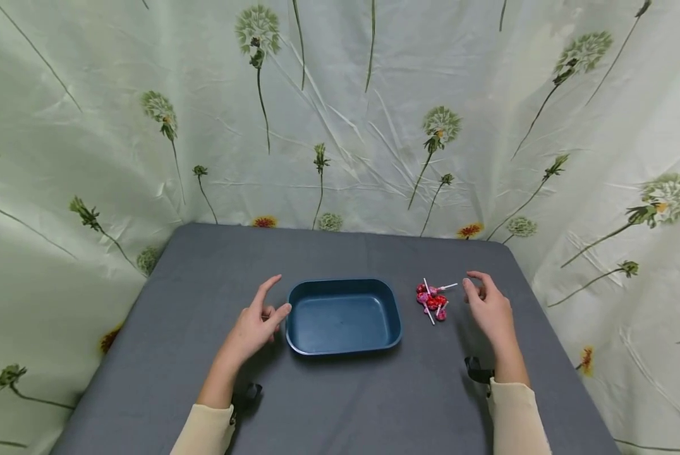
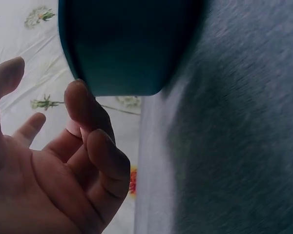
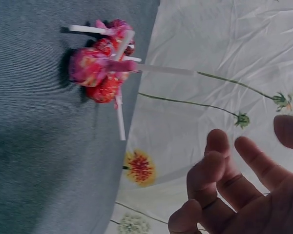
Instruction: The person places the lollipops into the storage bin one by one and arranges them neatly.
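A dark blue rectangular tray with raised sides lies on the grey table, nothing inside it. Beside its left rim is my left hand, holding nothing, index finger extended and the others loosely bent. In the left wrist view, its fingertips overlap the lower edge of the tray. To the right of the tray lies a small pile of lollipops in red and pink wrappers with white sticks. My right hand hovers just right of these lollipops, its fingers loosely bent around nothing.
A grey cloth covers the table. Behind it and along both sides hangs a pale curtain printed with dandelions. Each wrist wears a black strap, such as the strap on the right.
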The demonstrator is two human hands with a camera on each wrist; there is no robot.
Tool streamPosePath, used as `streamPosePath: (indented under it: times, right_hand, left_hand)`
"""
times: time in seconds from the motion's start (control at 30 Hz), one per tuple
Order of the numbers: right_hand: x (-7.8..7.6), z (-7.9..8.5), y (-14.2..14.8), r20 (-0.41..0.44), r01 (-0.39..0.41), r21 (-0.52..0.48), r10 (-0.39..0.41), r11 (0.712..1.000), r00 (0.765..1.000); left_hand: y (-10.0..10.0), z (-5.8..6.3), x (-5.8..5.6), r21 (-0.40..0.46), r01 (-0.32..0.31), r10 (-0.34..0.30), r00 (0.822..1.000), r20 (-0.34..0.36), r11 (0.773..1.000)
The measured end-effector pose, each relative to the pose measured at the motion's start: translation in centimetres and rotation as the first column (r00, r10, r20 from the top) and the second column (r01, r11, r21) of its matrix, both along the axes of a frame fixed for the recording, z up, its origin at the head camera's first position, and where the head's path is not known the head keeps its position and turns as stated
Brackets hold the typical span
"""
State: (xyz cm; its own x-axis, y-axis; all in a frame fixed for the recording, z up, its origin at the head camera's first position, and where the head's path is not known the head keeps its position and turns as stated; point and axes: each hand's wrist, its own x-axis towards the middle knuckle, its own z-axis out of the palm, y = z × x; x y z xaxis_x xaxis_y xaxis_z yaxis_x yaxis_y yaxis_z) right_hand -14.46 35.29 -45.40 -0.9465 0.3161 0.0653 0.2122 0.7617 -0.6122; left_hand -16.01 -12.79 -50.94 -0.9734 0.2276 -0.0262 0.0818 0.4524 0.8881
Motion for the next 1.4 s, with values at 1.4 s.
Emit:
streamPosePath:
  times: [1.4]
  right_hand:
    - [0.2,-7.1,-1.1,0.246,0.095,-0.225,-0.038,0.97,0.969]
  left_hand:
    - [0.7,-3.3,-1.8,0.201,0.155,-0.194,0.962,0.192,0.967]
